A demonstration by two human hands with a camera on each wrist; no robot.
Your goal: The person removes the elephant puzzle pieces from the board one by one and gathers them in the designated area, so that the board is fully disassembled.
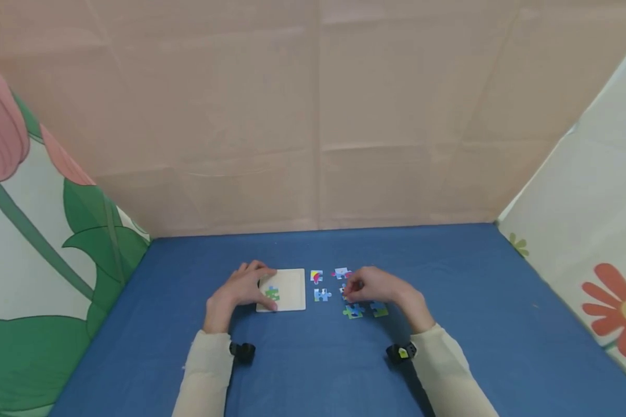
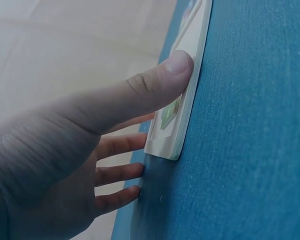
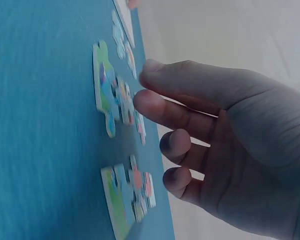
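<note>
My left hand [image 1: 242,286] holds a pale square puzzle tray [image 1: 292,289] at its left side. The thumb [image 2: 177,62] presses on the near rim, and the index finger reaches the far edge. One green-and-blue puzzle piece [image 1: 272,293] lies inside the tray. Over the loose pieces on the right hovers my right hand [image 1: 378,285], its fingers loosely bent. Its thumb and index tips are close together, with nothing seen between them. Just below them lie a green-and-blue piece [image 3: 104,87] and others. The hand partly hides some pieces in the head view.
Beside the tray lie a yellow-and-red piece [image 1: 316,276] and a blue-green piece [image 1: 321,295]. Another piece [image 1: 341,273] is farther back; two green-edged ones [image 1: 353,312] sit nearer. A blue cloth [image 1: 313,365] covers the table. A tan sheet [image 1: 313,145] hangs behind it.
</note>
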